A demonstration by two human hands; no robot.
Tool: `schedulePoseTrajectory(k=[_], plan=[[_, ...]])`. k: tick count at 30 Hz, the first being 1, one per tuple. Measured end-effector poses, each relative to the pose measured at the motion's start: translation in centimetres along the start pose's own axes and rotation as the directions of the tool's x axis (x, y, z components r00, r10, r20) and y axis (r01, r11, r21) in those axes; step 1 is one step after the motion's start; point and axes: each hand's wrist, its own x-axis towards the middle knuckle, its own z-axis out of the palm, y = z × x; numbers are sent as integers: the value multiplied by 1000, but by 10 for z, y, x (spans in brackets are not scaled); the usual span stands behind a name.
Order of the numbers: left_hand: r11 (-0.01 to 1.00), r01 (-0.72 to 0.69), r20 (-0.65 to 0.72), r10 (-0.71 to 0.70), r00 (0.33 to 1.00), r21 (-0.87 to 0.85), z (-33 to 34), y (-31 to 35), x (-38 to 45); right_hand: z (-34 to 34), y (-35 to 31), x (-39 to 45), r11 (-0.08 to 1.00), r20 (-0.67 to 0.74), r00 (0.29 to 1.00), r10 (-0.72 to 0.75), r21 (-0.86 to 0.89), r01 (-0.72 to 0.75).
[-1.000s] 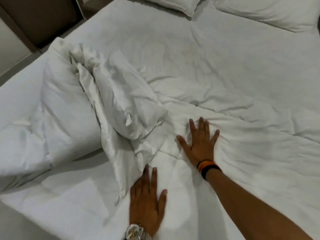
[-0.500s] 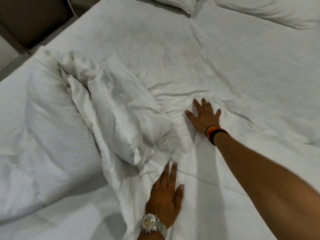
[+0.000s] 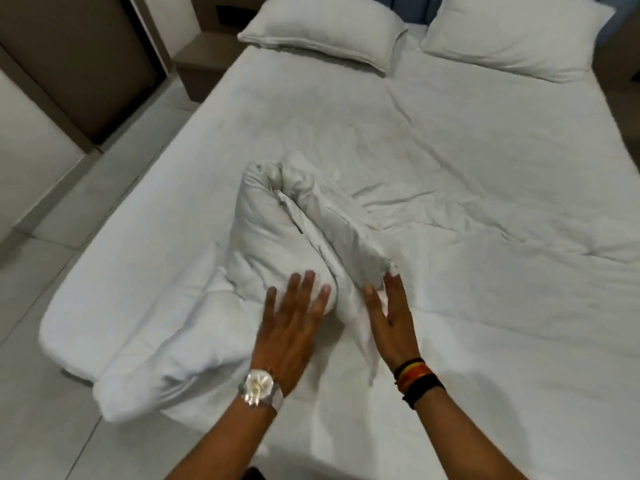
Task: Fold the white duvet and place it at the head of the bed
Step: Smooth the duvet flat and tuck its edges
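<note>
right hand (image 3: 393, 322) drawn back beside duvet (image 3: 294, 237) bunch

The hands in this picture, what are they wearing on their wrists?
The left hand has a shiny silver wristwatch with a round pale face on a metal band. The right hand has a stack of thin bands in black, orange and yellow around the wrist. Both forearms are bare, with no sleeves showing, and neither hand wears a glove.

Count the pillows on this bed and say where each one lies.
2. One pillow lies at the head of the bed, left side; the other pillow beside it on the right. None shows elsewhere.
</note>
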Motion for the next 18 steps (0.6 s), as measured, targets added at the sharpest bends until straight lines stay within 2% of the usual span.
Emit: schedulePoseTrajectory(k=[2, 5, 8, 12, 14, 18], plan=[[997, 72, 84, -75, 994, 37, -12, -31, 14, 25, -14, -15, 999, -5, 999, -40, -18, 40], [986, 164, 218, -167, 962, 33, -16, -71, 31, 67, -29, -6, 995, -8, 1000, -2, -99, 1], [990, 140, 321, -140, 937, 24, -22, -103, 45, 99, -39, 16, 980, -40, 997, 64, -187, -70], [990, 137, 264, -127, 956, -19, -55, -154, 65, 134, -72, 46, 961, -26, 999, -24, -277, 16], [980, 192, 239, -177, 955, -42, -77, -190, 75, 154, -98, 61, 949, 11, 997, -72, -307, 72], [924, 356, 101, -345, 933, -140, -118, -268, 89, 208, -149, 92, 929, 102, 987, -128, -337, 155]])
